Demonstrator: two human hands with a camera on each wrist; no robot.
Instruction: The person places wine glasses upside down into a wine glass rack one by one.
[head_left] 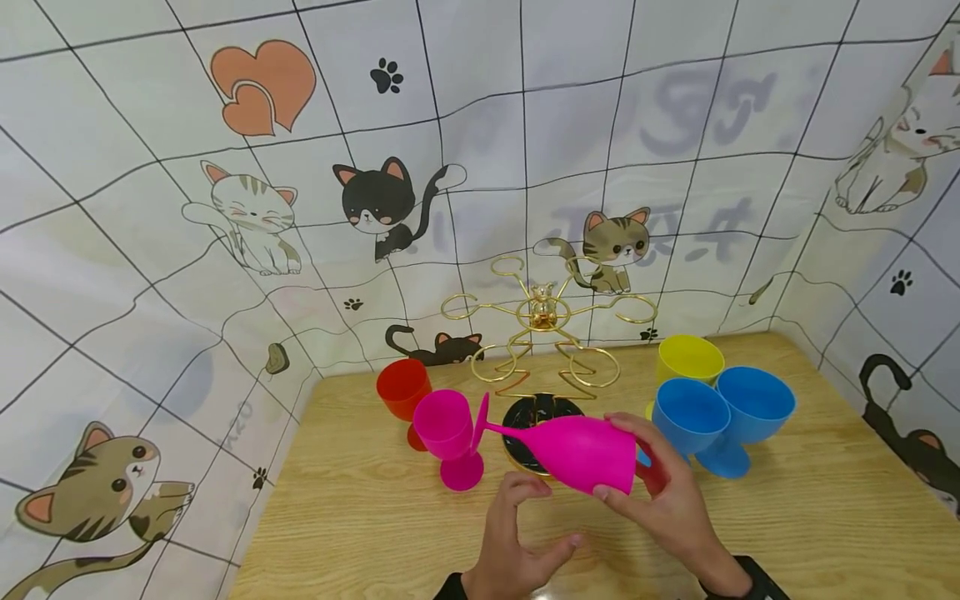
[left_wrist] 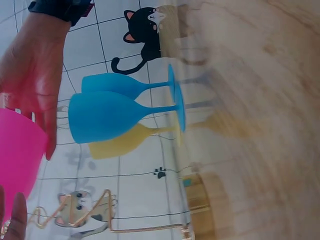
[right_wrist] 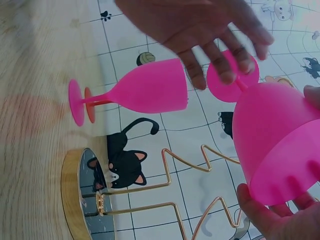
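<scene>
My right hand (head_left: 667, 500) grips a pink goblet (head_left: 585, 454) by its bowl near the rim. The goblet lies on its side in the air, its foot pointing left and its mouth toward the right palm. In the right wrist view the fingers of that hand (right_wrist: 280, 217) wrap the rim from below. My left hand (head_left: 517, 542) hovers below and left of the bowl, fingers loosely bent, apart from it. Another pink goblet (head_left: 444, 425) stands upright to the left, close to the held goblet's foot, with a red goblet (head_left: 403, 387) behind it.
Behind the held goblet rises a gold wire glass rack (head_left: 543, 312) on a round black base (head_left: 517, 412). Two blue goblets (head_left: 690, 417) and a yellow goblet (head_left: 690, 357) stand at the right. A cat-print sheet (head_left: 480, 167) encloses the wooden table (head_left: 337, 517) at the back and sides.
</scene>
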